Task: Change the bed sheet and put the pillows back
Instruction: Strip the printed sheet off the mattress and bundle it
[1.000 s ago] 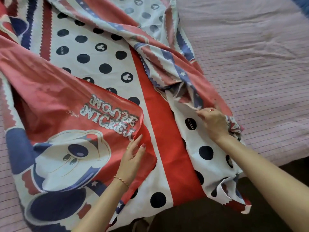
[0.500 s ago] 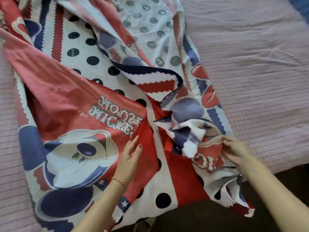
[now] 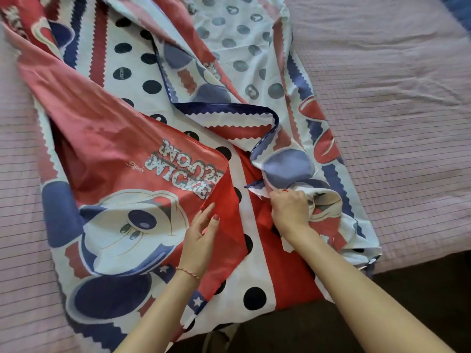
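Note:
A red, white and blue cartoon-print bed sheet [image 3: 122, 154] lies bunched and partly folded over the pink checked mattress [image 3: 395, 103]. My left hand [image 3: 201, 238] lies on the sheet with straight fingers, touching a red folded edge near the foot of the bed. My right hand [image 3: 290, 210] grips a crumpled wad of the sheet's right side, fingers curled into the cloth. A blue-bordered corner of the sheet is flipped over just above that hand. No pillows are in view.
The bed's foot edge runs along the bottom, with dark floor [image 3: 420, 289] beyond it at lower right. Bare pink mattress shows on the right and along the left edge. A blue cloth corner [image 3: 458, 8] peeks in at top right.
My right hand pulled the sheet's right side inward and bunched it, then moved left toward the middle. The blue-bordered corner folded over. My left hand stayed on the red fold.

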